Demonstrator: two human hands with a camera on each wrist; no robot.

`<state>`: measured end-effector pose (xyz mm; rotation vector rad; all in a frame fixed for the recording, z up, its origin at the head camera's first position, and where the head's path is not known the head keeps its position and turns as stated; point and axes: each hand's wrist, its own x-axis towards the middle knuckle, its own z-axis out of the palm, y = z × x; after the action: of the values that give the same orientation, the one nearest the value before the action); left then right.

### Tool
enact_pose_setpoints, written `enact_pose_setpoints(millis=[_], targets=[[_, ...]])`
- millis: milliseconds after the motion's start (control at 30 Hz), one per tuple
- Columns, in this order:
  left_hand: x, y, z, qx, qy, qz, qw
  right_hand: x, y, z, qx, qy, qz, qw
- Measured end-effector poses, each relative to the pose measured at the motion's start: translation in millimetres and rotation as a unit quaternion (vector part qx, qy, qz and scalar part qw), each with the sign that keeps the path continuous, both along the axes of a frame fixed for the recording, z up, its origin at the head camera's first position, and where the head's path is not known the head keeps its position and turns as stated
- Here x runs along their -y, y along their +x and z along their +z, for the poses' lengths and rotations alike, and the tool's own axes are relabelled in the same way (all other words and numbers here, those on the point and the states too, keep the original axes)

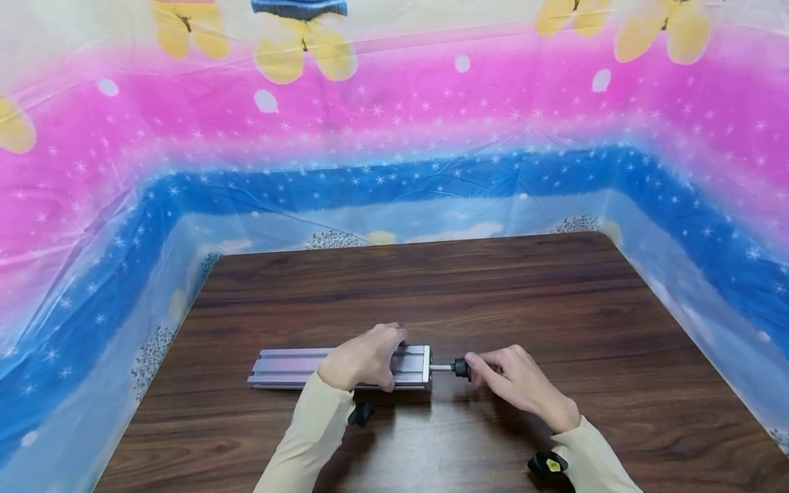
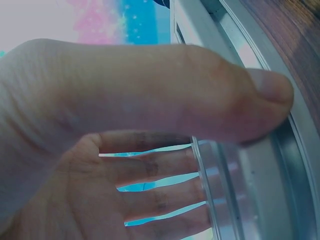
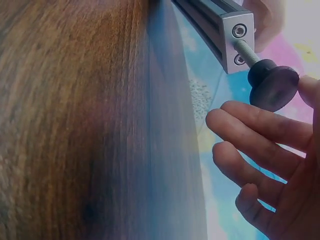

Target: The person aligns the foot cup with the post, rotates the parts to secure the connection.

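Note:
A silver aluminium profile [image 1: 286, 368] with long grooves lies on the table, its length running left to right. My left hand [image 1: 364, 357] grips it across the top near its right end, thumb on the near side and fingers over the far side. From the end plate [image 3: 229, 40], which has two socket screws [image 3: 240, 30], a threaded rod [image 3: 246, 51] sticks out. It carries a black levelling foot [image 3: 274, 89] with a round base. My right hand [image 1: 520, 382] pinches the rim of that base between thumb and fingers; the other fingers are loosely bent.
The dark wood-grain table [image 1: 419, 287] is bordered at the back and sides by a pink and blue patterned cloth [image 1: 394, 185]. Black wrist-worn devices [image 1: 547, 465] sit below both hands.

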<state>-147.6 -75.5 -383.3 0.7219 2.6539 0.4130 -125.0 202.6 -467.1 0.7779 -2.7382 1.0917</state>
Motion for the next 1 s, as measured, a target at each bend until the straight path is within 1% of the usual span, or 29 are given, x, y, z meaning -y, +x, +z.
enact_pose_setpoints(millis=[67,167,300,400,567,700,1000], targets=[[0.3,-0.4,0.1,0.0,0.004,0.0,1.0,-0.9,0.3,0.7,-0.005,0.004,-0.002,1.0],[0.8,-1.4,0.3,0.0,0.01,-0.002,1.0,-3.4,1.9,1.9,-0.015,-0.013,0.006,1.0],[1.4,-2.9,0.7,-0.001,0.013,-0.001,0.9999,-5.5,3.5,3.4,-0.038,-0.041,0.038,0.998],[1.6,-3.7,-0.2,-0.002,0.011,-0.002,0.9999,-5.3,3.9,3.8,-0.049,-0.048,0.056,0.996],[0.3,-4.5,-2.3,-0.011,0.006,-0.01,0.9999,-4.9,4.8,3.1,-0.05,-0.043,0.055,0.996],[-1.0,-4.7,-3.1,-0.016,0.005,-0.011,0.9998,-5.3,4.9,3.4,-0.042,-0.035,0.05,0.997],[-0.5,-5.4,-4.2,-0.019,0.009,-0.012,0.9997,-3.6,1.8,4.3,0.006,-0.035,0.046,0.998]])
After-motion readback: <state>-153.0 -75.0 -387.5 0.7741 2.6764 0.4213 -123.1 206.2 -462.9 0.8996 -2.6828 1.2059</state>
